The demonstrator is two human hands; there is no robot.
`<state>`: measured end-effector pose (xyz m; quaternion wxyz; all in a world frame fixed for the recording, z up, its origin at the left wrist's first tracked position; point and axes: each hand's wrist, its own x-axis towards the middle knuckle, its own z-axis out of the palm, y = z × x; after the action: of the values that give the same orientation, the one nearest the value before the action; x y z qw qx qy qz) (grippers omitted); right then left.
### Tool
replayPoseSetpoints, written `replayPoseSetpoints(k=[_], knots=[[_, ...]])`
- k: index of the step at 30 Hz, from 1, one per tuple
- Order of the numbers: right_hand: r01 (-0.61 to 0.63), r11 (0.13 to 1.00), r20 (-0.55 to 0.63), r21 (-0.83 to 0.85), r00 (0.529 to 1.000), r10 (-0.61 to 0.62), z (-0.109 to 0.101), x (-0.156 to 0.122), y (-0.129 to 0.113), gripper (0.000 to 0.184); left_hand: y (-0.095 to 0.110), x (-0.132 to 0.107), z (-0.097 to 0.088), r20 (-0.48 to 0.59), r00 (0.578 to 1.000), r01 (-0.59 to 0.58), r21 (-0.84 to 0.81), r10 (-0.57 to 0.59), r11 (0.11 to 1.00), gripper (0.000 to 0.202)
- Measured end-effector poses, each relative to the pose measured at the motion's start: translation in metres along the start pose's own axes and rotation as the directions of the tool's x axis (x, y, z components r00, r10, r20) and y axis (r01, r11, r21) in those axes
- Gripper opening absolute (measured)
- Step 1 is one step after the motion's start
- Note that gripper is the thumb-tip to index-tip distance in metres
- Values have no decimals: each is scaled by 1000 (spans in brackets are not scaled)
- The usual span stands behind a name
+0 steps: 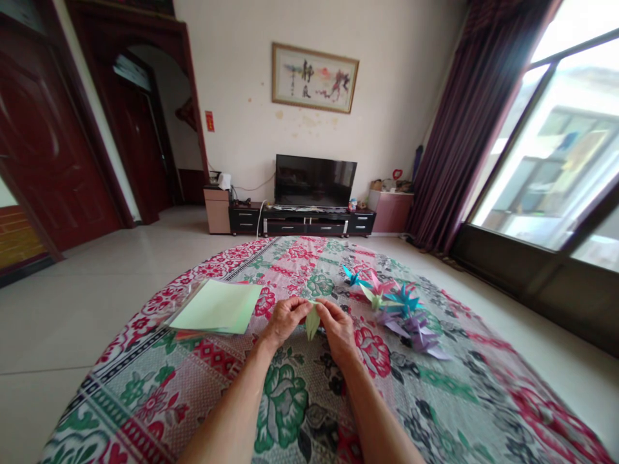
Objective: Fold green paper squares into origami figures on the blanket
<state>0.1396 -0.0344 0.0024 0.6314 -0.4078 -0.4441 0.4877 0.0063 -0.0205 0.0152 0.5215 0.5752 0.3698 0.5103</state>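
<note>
A small piece of folded light green paper (313, 324) hangs between my two hands, its pointed end down toward the tablecloth. My left hand (288, 319) pinches its upper left side between thumb and fingers. On the other side my right hand (337, 327) grips the top right edge the same way. To the right lie several finished folded paper cranes: a blue one (405, 300), a pink one (382, 283), a pale green one (375, 298) and purple ones (422, 335). Left of my hands is a stack of square paper (218, 308), light green on top.
A patterned floral tablecloth (213, 399) covers the round table under my hands. Beyond it stand a low black TV cabinet (305, 224) and a television (315, 182). A purple curtain (449, 129) hangs beside the window at right.
</note>
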Motion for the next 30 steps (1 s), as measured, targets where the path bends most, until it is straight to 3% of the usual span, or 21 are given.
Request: replayPoseSetpoints(k=[16,24,30], knots=[[19,996,-19,-85,1000,-21,2,-5,-9,42,8,-2,2,-18,999,45,-58,-46,997,29],[-76,995,87,64,994,70,4,-7,-12,35,-1,1,-1,-24,1000,-6,-32,5,999,25],[-68,997,90,39,994,65,3,-6,-12,32,-2,1,-1,-15,1000,-6,-18,5,1000,25]])
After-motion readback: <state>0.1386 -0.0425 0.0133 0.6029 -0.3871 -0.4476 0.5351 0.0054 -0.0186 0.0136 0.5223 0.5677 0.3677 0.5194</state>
